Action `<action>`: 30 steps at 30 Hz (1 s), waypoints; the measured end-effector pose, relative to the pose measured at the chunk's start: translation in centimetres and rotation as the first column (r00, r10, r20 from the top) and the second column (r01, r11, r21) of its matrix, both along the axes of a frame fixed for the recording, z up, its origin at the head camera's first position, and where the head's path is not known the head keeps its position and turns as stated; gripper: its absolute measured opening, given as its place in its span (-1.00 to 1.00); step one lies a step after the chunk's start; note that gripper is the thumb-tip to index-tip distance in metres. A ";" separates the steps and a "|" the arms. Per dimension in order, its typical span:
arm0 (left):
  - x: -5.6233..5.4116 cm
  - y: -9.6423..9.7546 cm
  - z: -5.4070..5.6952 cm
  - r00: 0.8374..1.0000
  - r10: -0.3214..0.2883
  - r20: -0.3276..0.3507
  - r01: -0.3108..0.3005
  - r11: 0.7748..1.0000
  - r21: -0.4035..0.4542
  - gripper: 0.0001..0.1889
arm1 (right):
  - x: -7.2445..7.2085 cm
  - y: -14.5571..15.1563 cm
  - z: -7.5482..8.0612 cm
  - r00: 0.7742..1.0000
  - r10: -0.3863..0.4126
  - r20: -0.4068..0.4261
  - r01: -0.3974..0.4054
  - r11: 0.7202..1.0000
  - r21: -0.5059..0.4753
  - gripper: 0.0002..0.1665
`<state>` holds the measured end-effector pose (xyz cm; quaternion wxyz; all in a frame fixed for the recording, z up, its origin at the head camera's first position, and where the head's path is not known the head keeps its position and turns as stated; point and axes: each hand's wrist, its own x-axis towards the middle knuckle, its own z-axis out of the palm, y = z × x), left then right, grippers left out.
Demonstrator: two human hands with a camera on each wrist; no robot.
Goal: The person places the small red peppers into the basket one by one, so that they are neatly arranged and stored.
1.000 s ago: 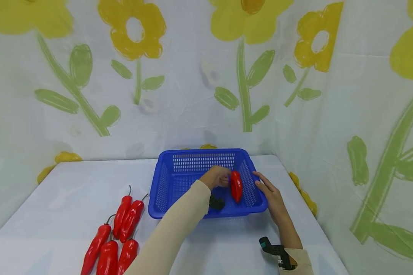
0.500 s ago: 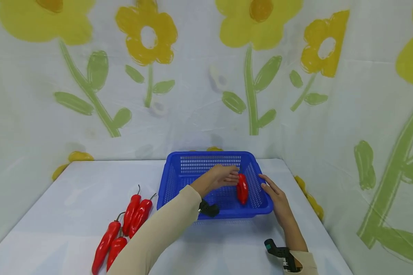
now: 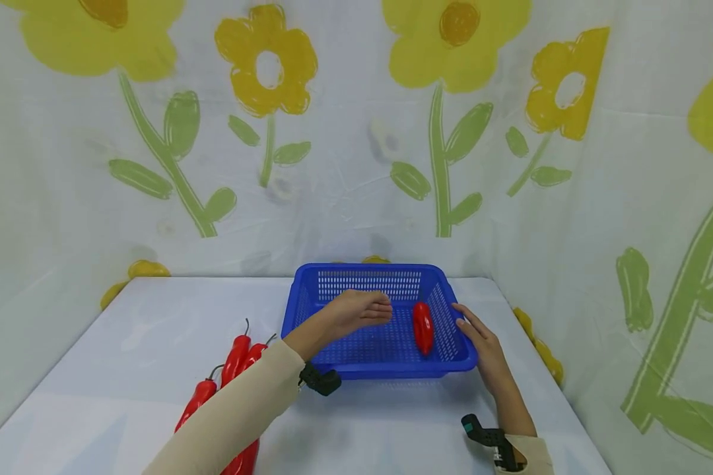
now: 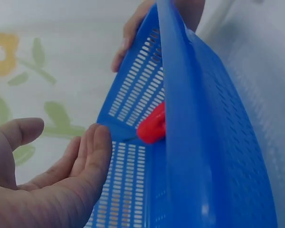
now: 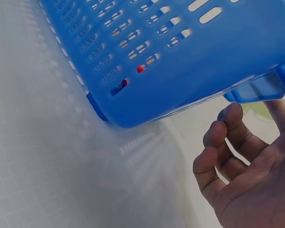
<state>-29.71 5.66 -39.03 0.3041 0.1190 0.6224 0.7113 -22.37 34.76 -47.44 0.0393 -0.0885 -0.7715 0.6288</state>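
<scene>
A glossy red, elongated pepper (image 3: 424, 328) lies in the blue perforated plastic basket (image 3: 392, 371), beside its right wall, toward the white counter's (image 3: 392, 435) far right corner. It looks light, fairly stiff and slick-skinned; the thick middle of the body seems the surest hold, the thin stem the weakest. More red peppers (image 3: 201, 397) lie left of the basket, partly behind the beige sleeve (image 3: 237, 402). The left hand (image 3: 356, 313) is over the basket with nothing held, thumb well apart from gently bent fingers; the right hand (image 3: 488, 349) touches the right rim with relaxed fingers, not wrapped round it. Half a second ago the left hand was right beside the pepper; it has drawn back leftward, leaving the pepper by that wall.
</scene>
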 end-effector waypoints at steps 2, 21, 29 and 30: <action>0.2 -1.0 -0.2 1.000 0.010 0.005 -0.010 1.000 0.009 -0.59 | 0.1 0.0 -0.1 1.000 0.003 0.006 -0.003 1.000 0.001 -0.31; 1.9 -8.8 -0.6 0.994 0.111 -0.024 -0.109 0.992 0.070 -0.58 | 0.4 -0.1 0.2 1.000 0.011 0.015 -0.011 1.000 0.004 -0.29; 2.5 -12.4 -0.8 0.987 0.154 -0.039 -0.152 0.987 0.054 -0.56 | 0.3 -0.5 0.4 1.000 -0.004 0.026 0.004 1.000 -0.002 -0.29; 2.6 -12.8 -0.9 0.985 0.168 -0.042 -0.166 0.985 0.051 -0.55 | 0.3 -0.5 0.4 1.000 -0.004 0.027 0.004 1.000 0.000 -0.29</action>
